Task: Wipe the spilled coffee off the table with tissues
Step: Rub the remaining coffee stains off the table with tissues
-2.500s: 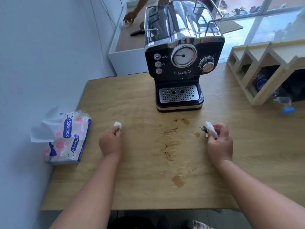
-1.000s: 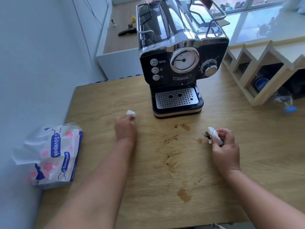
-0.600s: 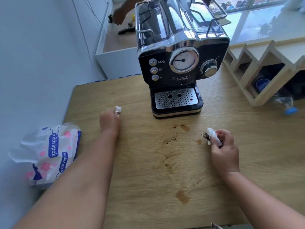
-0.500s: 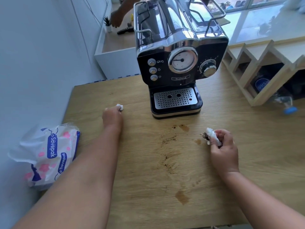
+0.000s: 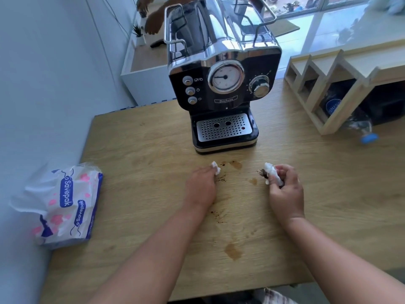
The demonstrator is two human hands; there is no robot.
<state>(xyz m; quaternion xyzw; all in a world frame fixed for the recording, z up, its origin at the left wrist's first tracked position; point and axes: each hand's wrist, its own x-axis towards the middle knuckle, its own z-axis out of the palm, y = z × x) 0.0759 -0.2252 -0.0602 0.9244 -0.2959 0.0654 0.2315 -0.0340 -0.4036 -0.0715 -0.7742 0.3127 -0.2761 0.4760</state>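
Brown coffee stains point(image 5: 232, 251) and dark grounds are scattered over the middle of the wooden table point(image 5: 135, 150). My left hand point(image 5: 200, 187) presses a small white tissue wad point(image 5: 215, 168) onto the table among the stains just in front of the coffee machine. My right hand point(image 5: 285, 191) rests to the right, closed on a crumpled tissue point(image 5: 271, 175) with a dark brown soiled tip. A small stain point(image 5: 253, 181) lies between the two hands.
A black and chrome coffee machine point(image 5: 221, 84) stands at the back centre. A Savepak tissue pack point(image 5: 63, 205) lies at the table's left edge by the wall. A wooden rack point(image 5: 337, 84) with a plastic bottle point(image 5: 361, 130) stands right. Another person's hands point(image 5: 151, 18) move behind.
My left hand slid right with its tissue, from left of the machine onto the stains in front of it. My right hand stayed in place.
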